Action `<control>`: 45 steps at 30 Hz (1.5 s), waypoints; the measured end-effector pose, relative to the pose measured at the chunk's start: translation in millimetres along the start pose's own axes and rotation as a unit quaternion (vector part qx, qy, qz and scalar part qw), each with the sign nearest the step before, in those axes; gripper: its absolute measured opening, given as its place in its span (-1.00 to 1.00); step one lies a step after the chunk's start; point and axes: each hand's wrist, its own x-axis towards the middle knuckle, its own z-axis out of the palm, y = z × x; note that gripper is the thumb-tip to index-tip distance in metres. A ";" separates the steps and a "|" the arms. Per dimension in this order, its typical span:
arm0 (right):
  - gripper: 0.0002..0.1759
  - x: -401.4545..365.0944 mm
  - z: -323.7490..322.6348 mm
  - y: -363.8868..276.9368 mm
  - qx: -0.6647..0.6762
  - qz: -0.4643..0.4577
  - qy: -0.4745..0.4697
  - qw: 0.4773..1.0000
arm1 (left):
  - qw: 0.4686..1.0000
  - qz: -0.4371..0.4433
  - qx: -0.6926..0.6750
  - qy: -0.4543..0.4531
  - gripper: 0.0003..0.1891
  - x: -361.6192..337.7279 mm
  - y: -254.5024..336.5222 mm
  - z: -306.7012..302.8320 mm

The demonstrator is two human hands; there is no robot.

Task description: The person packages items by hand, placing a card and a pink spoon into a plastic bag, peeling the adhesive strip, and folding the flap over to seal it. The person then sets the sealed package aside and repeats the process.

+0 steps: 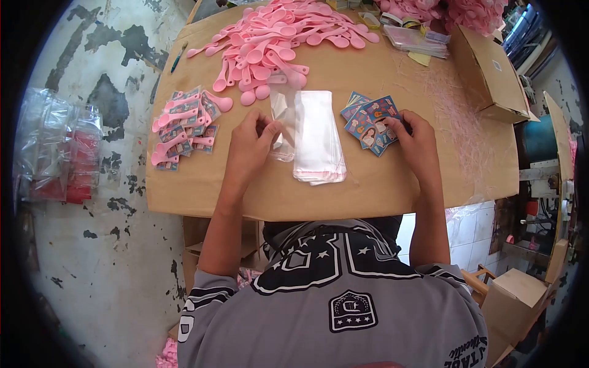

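Note:
My left hand (259,132) pinches the edge of a clear plastic bag (282,144), whose upper end overlaps the pink spoons behind it. Just right of this bag lies a stack of clear plastic bags (318,135) with their flap ends toward me. At the right, my right hand (418,138) has its thumb and fingers closed on a printed blue card (381,115) at the edge of a small fanned pile. On the left side, packed pink spoons with cards (179,126) lie in an overlapping heap.
A large heap of loose pink measuring spoons (264,46) covers the back of the table (245,199). Tape rolls and packs of plastic (417,42) sit at the back right beside an open cardboard box (488,76). A pen (178,58) lies near the left edge.

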 end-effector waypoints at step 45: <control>-0.73 -43.5 67.1 -63.4 0.411 0.041 -0.154 0.898 | 0.809 -0.063 -0.582 0.041 -0.68 -37.1 36.2 50.1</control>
